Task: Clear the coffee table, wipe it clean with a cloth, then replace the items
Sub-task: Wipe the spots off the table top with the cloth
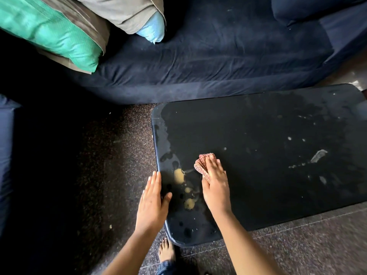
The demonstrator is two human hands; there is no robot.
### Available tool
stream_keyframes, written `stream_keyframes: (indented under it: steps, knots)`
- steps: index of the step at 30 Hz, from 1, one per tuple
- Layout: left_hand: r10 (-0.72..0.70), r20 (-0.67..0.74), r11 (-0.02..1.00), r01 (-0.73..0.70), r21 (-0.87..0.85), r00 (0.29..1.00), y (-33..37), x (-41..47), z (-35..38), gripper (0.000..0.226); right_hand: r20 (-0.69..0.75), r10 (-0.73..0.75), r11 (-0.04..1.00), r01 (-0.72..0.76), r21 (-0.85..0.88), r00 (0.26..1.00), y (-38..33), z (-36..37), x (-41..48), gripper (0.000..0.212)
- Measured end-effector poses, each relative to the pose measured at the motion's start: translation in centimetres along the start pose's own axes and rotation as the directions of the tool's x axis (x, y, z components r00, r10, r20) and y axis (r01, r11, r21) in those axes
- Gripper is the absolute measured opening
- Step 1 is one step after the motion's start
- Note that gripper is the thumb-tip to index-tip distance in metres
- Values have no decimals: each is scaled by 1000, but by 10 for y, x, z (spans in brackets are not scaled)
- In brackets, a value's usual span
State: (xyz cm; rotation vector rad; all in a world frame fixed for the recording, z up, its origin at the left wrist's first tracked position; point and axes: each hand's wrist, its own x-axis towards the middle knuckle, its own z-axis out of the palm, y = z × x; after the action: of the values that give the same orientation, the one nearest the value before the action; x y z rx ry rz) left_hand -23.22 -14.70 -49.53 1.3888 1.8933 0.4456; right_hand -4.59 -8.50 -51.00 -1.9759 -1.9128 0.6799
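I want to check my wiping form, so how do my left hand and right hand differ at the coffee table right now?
The right hand presses a reddish cloth onto the coffee table; the left hand holds nothing. The right hand lies fully over the top; the left hand sits at its end edge, only the thumb on top. Both are flat, fingers straight.

Glossy black coffee table (258,124) (smeared, wet-looking); woven cloth (201,165); matt velvety sofa (198,56); speckled stone floor (297,245).

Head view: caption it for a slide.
Right hand presses a cloth on the coffee table beside yellow smears; left hand rests on its edge.
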Motion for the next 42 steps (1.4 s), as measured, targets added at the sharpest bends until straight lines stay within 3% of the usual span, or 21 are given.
stream_keyframes:
  steps: [3, 6, 8, 11, 13, 14, 16, 18, 20, 21, 24, 26, 28, 30, 32, 33, 35, 38, 40, 42]
  knots:
    - [-48, 36, 997, 50, -53, 998, -4, -26, 12, 72, 42, -98, 994, 100, -46, 994, -9, 7, -18, 63]
    - [-92, 43, 987, 97, -126, 995, -3, -33, 15, 70, 234, -374, 914, 400, -73, 898, 7, -4, -25, 63]
    - [-95, 46, 987, 100, -127, 994, -3, -33, 15, 70, 251, -442, 871, 478, -109, 861, 22, -13, -19, 61]
    - [-102, 64, 988, 109, -112, 993, -4, -34, 15, 70, 105, -221, 971, 228, -68, 970, 21, -10, -17, 61]
    - [-100, 72, 988, 108, -107, 992, -5, -34, 16, 69, 42, -74, 996, 76, -50, 996, 7, 1, -26, 60]
    - [-97, 73, 988, 105, -111, 993, -5, -33, 16, 69, 27, -74, 996, 76, -55, 997, 1, 5, -32, 60]
    - [-90, 77, 988, 99, -119, 993, -5, -33, 16, 69, 85, -216, 970, 224, -91, 973, -1, 7, -45, 60]
    - [-80, 72, 989, 88, -119, 994, -6, -33, 17, 69, 218, -431, 873, 466, -144, 875, 9, -3, -49, 60]
    - [-80, 67, 989, 88, -119, 995, -6, -34, 18, 68, 280, -534, 790, 589, -171, 797, 25, -13, -41, 60]
    - [-85, 67, 988, 92, -120, 994, -6, -34, 18, 68, 266, -509, 812, 559, -168, 819, 31, -16, -36, 58]
    - [-94, 70, 988, 101, -112, 993, -7, -34, 19, 67, 116, -208, 970, 220, -101, 971, 30, -14, -31, 58]
    - [-102, 71, 986, 110, -125, 992, -7, -34, 20, 67, 50, -108, 990, 112, -88, 993, 15, -6, -40, 61]
    - [-102, 66, 984, 111, -143, 993, -7, -34, 22, 67, 93, -226, 964, 237, -120, 970, 6, -1, -52, 60]
    - [-99, 58, 983, 107, -151, 993, -9, -35, 23, 67, 227, -434, 868, 472, -154, 872, 14, -4, -59, 59]
    - [-103, 57, 980, 111, -166, 993, -10, -34, 24, 66, 278, -512, 805, 567, -175, 813, 31, -14, -55, 60]
    - [-105, 58, 978, 114, -176, 993, -10, -34, 24, 66, 251, -468, 841, 515, -168, 847, 38, -17, -54, 60]
    - [-115, 62, 973, 126, -196, 991, -10, -35, 25, 66, 147, -256, 956, 273, -109, 956, 41, -19, -57, 61]
    - [-125, 68, 968, 137, -210, 990, -11, -35, 27, 66, 49, -47, 996, 51, -80, 998, 19, -5, -71, 64]
    - [-137, 68, 964, 149, -222, 988, -11, -35, 28, 66, 51, -111, 989, 116, -92, 992, 2, 5, -81, 62]
    - [-134, 68, 962, 147, -231, 989, -12, -35, 29, 66, 133, -256, 956, 271, -114, 958, -2, 9, -88, 58]
